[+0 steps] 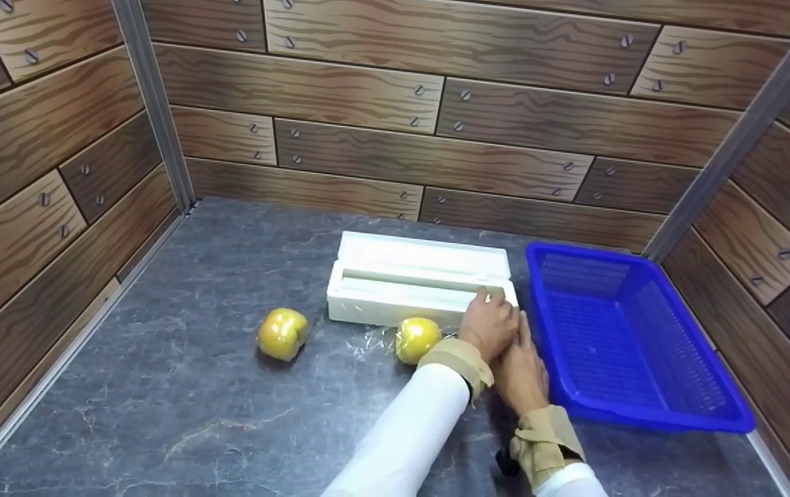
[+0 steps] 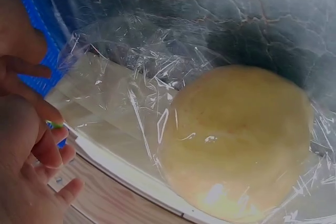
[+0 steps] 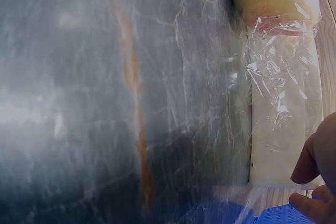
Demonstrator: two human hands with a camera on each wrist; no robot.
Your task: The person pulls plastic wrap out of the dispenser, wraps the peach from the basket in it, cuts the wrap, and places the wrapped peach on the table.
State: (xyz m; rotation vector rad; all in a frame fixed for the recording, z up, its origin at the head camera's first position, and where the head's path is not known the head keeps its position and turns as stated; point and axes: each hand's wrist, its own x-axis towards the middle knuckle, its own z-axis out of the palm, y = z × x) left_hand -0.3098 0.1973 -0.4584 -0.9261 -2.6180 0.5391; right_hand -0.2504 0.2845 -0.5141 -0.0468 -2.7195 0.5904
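Note:
A white cling film box lies with its lid raised, the roll inside. Clear film runs along its front and over a yellow apple. My left hand is at the box's right front end, fingers bent over its edge; its grip is partly hidden. A small green piece shows among the fingertips in the left wrist view. Just beside it, my right hand reaches to the box's right end with its index finger extended. Thumb and fingers stand apart in the right wrist view.
Another yellow apple, shiny and reddish on one side, sits left of the box. Close on the right stands a blue plastic basket. Wood-patterned walls bound the dark marbled tabletop at the back and both sides.

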